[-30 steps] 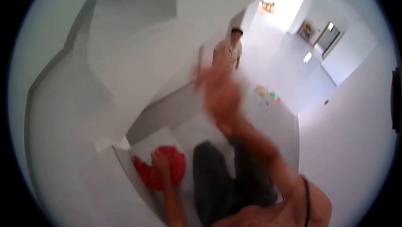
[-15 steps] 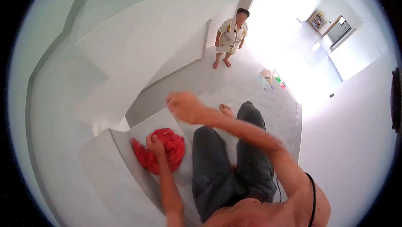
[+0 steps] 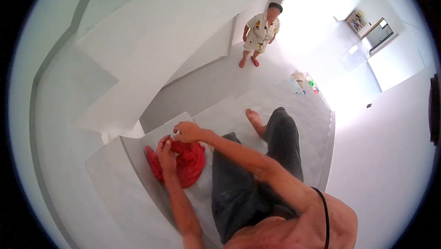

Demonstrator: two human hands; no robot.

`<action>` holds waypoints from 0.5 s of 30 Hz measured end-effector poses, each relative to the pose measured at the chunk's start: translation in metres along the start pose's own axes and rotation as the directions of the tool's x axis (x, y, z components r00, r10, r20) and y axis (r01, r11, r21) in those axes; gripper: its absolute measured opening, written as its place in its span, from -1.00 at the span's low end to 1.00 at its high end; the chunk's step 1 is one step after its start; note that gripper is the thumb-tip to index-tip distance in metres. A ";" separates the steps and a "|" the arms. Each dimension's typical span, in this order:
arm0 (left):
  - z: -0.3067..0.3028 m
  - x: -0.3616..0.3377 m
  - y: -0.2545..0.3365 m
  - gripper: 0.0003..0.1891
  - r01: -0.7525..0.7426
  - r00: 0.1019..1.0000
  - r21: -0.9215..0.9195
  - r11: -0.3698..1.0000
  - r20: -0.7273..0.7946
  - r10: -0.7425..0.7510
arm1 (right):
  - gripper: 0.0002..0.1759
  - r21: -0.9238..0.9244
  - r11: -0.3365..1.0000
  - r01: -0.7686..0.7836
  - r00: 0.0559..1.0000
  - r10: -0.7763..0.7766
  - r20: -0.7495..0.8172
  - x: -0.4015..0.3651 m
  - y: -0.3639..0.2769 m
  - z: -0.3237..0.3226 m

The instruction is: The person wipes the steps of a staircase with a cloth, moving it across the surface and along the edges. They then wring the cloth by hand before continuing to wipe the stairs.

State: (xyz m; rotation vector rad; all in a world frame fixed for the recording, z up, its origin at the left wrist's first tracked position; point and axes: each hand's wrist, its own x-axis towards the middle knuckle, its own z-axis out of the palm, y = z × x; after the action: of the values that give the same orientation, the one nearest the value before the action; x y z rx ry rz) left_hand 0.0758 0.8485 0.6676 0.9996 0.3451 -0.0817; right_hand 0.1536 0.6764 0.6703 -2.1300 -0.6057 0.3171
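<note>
A bunched red cloth (image 3: 190,166) lies on a pale step beside my bent leg. My left hand (image 3: 166,153) is closed on the cloth's upper left part, its thumb and fingertips pointing up. Just above it, my right hand (image 3: 188,132) reaches across from the right, palm down, its fingers curled close to the left fingertips at the cloth's upper edge. Whatever lies between the right fingertips is too small to make out.
A person (image 3: 262,31) in a patterned light outfit and dark cap stands on the floor below the steps. A clear container (image 3: 297,83) with assorted items sits near the right step edge. White walls curve along the left, and my bare foot (image 3: 254,119) rests ahead.
My right hand has come down from above the steps to beside my left hand. The left hand has risen slightly with part of the cloth. My knees have spread a little.
</note>
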 end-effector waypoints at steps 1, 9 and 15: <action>-0.007 0.005 -0.005 -0.74 -0.004 1.000 0.042 0.999 -0.007 0.005 | -0.57 0.046 0.999 -0.009 0.999 0.008 0.034 -0.002 0.001 0.000; 0.002 0.012 0.013 -0.82 -0.042 0.997 0.562 0.826 -0.025 0.068 | -0.73 0.237 0.957 -0.166 0.974 0.196 -0.112 -0.010 -0.007 -0.004; 0.007 0.012 0.023 -0.87 0.015 1.000 0.830 0.557 -0.024 0.009 | -0.82 -0.033 0.985 -0.170 0.941 0.152 -0.304 0.000 0.022 0.050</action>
State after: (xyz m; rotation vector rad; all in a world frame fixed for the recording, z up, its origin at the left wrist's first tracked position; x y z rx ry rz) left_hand 0.0936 0.8566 0.6857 1.9701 0.3308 -0.2551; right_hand 0.1387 0.6995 0.6232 -2.2319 -0.2675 0.0600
